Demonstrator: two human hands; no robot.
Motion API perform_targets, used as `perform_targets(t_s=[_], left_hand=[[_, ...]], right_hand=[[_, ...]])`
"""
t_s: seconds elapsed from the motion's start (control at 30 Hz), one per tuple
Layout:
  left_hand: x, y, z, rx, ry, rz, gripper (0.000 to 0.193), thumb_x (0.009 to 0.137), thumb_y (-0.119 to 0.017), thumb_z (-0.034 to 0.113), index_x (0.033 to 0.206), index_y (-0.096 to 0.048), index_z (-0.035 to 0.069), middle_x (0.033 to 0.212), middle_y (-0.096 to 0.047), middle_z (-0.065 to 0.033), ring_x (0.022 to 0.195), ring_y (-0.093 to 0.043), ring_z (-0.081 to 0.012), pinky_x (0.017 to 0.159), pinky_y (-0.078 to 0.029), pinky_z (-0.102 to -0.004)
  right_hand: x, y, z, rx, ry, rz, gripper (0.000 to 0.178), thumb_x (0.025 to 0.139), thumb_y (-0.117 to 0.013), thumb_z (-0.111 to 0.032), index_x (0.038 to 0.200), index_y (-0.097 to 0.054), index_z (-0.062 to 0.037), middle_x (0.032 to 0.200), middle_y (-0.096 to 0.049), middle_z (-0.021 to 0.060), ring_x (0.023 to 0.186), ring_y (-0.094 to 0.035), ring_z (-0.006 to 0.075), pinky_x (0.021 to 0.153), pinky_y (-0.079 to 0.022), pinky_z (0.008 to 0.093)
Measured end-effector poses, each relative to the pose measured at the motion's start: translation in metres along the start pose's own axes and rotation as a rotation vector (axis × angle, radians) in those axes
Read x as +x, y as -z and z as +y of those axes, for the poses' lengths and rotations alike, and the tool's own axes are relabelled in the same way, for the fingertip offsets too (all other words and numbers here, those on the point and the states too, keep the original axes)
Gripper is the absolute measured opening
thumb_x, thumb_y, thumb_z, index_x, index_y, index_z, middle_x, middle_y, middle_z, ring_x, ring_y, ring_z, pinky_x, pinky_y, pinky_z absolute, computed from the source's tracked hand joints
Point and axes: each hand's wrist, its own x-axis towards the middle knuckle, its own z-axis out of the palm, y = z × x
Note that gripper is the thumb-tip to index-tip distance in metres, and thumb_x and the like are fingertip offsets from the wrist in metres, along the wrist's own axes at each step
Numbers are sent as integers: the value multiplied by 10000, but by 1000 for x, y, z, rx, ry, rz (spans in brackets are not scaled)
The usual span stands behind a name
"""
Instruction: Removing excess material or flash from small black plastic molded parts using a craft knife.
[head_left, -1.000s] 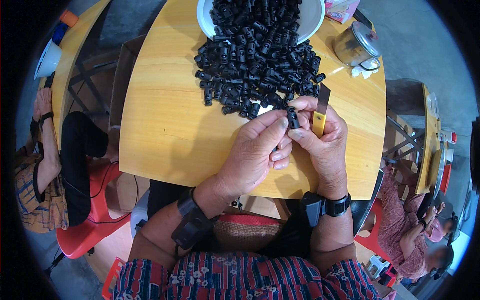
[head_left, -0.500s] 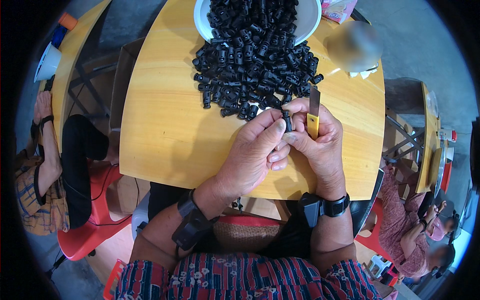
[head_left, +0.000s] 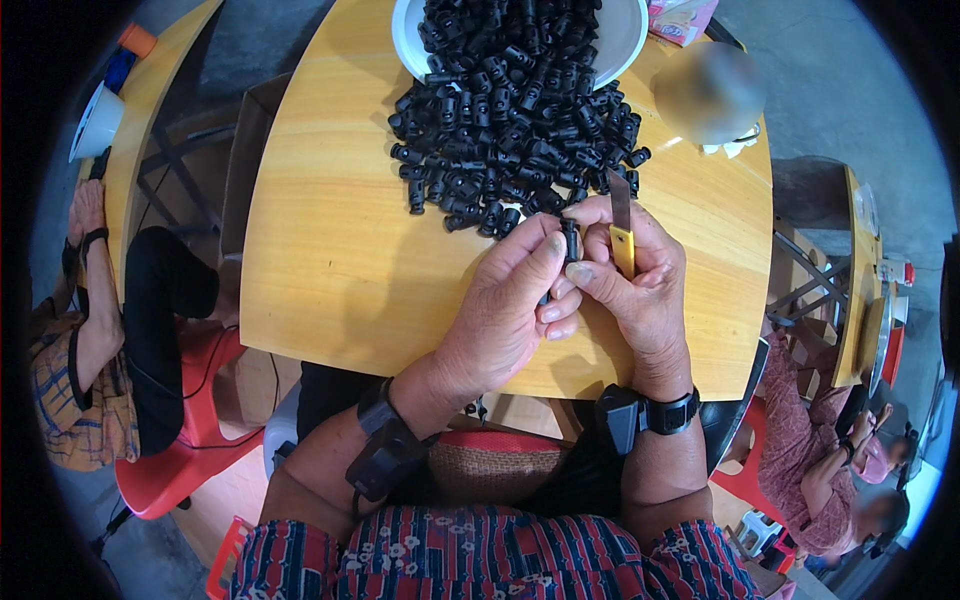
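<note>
Centre frame: left hand [head_left: 500,310] pinches a small black plastic cylinder piece [head_left: 571,240] between thumb and fingertips | right hand [head_left: 640,290] curled tight around a yellow-handled utility knife [head_left: 622,228], blade up | heap of black plastic pieces [head_left: 510,130] just above, spilling from white round bowl [head_left: 620,40] on the yellow wooden table [head_left: 330,250]

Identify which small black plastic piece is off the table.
The small black plastic piece pinched between the left hand and right hand; all others lie heaped on the round wooden table or white bowl.
</note>
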Motion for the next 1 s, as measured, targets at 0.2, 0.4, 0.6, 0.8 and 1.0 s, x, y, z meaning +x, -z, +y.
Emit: perform_targets(t_s=[0.2, 0.4, 0.6, 0.8, 1.0], left_hand=[[0, 3, -4, -33, -38, 1, 268, 977, -441, 320, 1153, -480, 121, 850, -495, 42, 622, -375, -38, 535, -326, -191], [0, -1, -3, -59, -45, 32, 216, 982, -434, 306, 1108, -477, 136, 843, -487, 39, 622, -370, -41, 534, -323, -192], [1, 0, -5, -26, -74, -8, 169, 986, -425, 301, 1050, -436, 145, 794, -421, 48, 625, -361, -45, 532, -322, -192], [1, 2, -7, 70, -84, -33, 166, 984, -429, 304, 1039, -414, 149, 801, -419, 49, 640, -369, -41, 534, -324, -188], [0, 1, -7, 104, -110, -37, 177, 992, -410, 311, 1053, -414, 144, 879, -458, 43, 720, -431, -31, 551, -348, -183]], right_hand=[[0, -1, -1, -57, 16, -4, 385, 711, -677, 24, 1089, -616, -14, 927, -591, 6, 781, -484, 80, 770, -416, 214], [0, 0, -3, -99, -21, -30, 351, 760, -648, -41, 1108, -612, -10, 1022, -641, 89, 972, -584, 165, 865, -442, 275], [0, 5, 0, -327, 172, 50, 332, 880, -519, -290, 1030, -635, -18, 958, -646, 132, 875, -621, 225, 802, -470, 296], [0, 8, 4, -517, 345, 18, 356, 898, -490, -373, 865, -609, -39, 768, -574, 122, 677, -586, 279, 618, -464, 327], [2, 6, 5, -652, 433, -3, 272, 834, -599, -334, 771, -579, -70, 658, -492, 89, 574, -539, 272, 518, -432, 346]])
